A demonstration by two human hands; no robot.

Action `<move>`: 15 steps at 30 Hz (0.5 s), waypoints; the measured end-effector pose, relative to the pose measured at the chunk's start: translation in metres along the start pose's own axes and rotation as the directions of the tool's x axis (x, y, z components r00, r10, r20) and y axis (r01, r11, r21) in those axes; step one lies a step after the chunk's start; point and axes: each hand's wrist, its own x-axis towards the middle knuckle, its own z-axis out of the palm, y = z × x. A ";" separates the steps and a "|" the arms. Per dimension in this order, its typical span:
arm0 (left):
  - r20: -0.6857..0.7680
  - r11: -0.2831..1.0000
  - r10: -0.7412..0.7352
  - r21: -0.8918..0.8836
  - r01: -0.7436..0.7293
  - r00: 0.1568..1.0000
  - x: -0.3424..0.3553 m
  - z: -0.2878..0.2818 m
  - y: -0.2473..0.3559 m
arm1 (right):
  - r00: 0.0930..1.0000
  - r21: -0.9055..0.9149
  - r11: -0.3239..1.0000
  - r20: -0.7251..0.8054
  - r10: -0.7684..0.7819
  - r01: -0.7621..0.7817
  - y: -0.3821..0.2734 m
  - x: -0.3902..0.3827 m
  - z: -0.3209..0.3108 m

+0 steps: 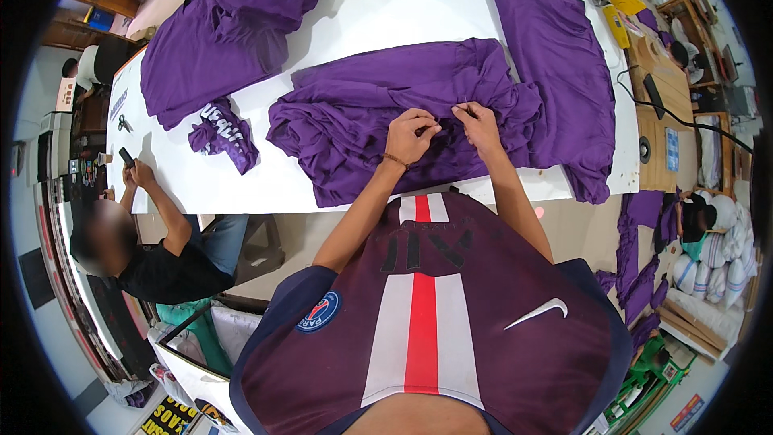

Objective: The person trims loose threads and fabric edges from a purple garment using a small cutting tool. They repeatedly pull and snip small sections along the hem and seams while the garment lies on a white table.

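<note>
A long heap of crumpled purple cloth (346, 105) lies across the white table in front of me. Over its near right part, my left hand (412, 135) is closed, fingertips pinched together. My right hand (478, 125) sits just to the right, also in a pinch, its thumb and forefinger close to the cloth. Whatever is between the fingertips is too small to make out. A gap separates the two hands, with purple folds beneath them.
More purple cloth lies in a pile (225, 40) at far left and a flatter stack (560, 89) at right. A small printed purple piece (225, 135) and scissors (123, 122) rest on the white table (386, 0). A seated person (165, 254) at left holds a phone.
</note>
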 end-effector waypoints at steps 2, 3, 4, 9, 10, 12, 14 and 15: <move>0.011 1.000 0.028 -0.013 -0.028 1.000 -0.002 -0.004 -0.001 | 0.994 -0.016 0.994 -0.018 -0.108 0.108 -0.001 -0.001 0.002; 0.017 0.999 0.042 -0.020 -0.042 0.999 -0.004 -0.006 -0.001 | 0.986 -0.024 0.987 -0.026 -0.162 0.162 -0.001 -0.002 0.002; 0.024 0.998 0.050 -0.026 -0.050 0.998 -0.004 -0.006 -0.002 | 0.933 -0.093 0.936 -0.095 -0.348 0.340 0.003 0.002 0.004; -0.004 0.992 0.128 -0.022 -0.128 0.992 -0.006 -0.012 -0.005 | 0.962 0.094 0.958 0.001 -0.271 0.270 -0.014 -0.009 -0.002; -0.002 0.993 0.118 -0.024 -0.118 0.993 -0.005 -0.014 -0.003 | 0.977 0.129 0.984 0.159 -0.139 0.119 -0.026 -0.017 -0.010; 0.004 0.995 0.095 -0.030 -0.095 0.995 -0.006 -0.016 -0.001 | 0.929 0.115 0.990 0.369 0.035 -0.084 -0.044 -0.026 -0.017; 0.006 0.996 0.084 -0.037 -0.084 0.996 -0.007 -0.017 -0.001 | 0.841 0.036 0.972 0.509 0.184 -0.234 -0.047 -0.027 -0.021; 0.005 0.996 0.079 -0.040 -0.078 0.997 -0.007 -0.017 -0.001 | 0.819 -0.034 0.970 0.529 0.222 -0.241 -0.043 -0.025 -0.022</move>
